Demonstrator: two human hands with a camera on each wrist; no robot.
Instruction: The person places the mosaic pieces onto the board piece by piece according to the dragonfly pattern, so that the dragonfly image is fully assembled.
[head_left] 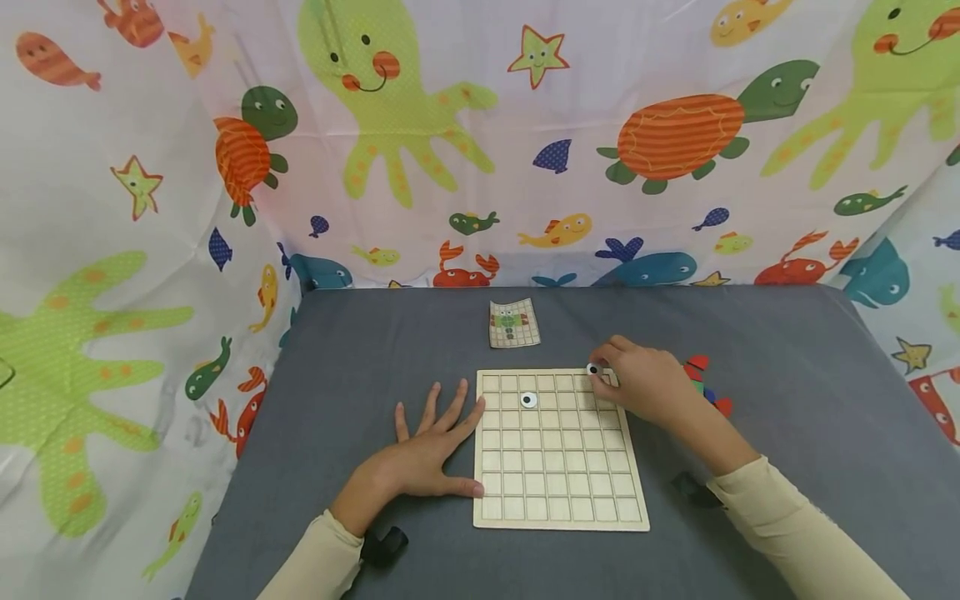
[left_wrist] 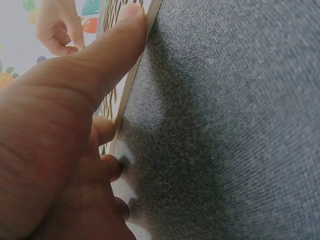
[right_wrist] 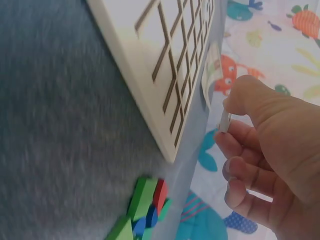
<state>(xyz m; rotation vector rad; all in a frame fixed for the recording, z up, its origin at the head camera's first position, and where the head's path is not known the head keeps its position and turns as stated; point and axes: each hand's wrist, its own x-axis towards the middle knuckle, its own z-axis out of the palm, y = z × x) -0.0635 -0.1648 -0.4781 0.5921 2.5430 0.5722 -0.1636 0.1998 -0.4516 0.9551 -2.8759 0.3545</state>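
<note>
A pale wooden grid board lies on the grey cloth, its square cells marked off by thin strips. One round white eye piece with a black pupil sits in the upper part of the grid. My left hand rests beside the board with spread fingers, thumb and index fingertip at its left edge. Over the board's top right corner, my right hand pinches another eye piece between thumb and fingertips. In the right wrist view this eye piece appears edge-on, raised above the board.
Behind the board lies a slightly curled pattern card with a coloured figure on a grid. Red, green and blue blocks lie right of the board, partly hidden by the right hand in the head view. A sea-animal curtain hangs behind the table.
</note>
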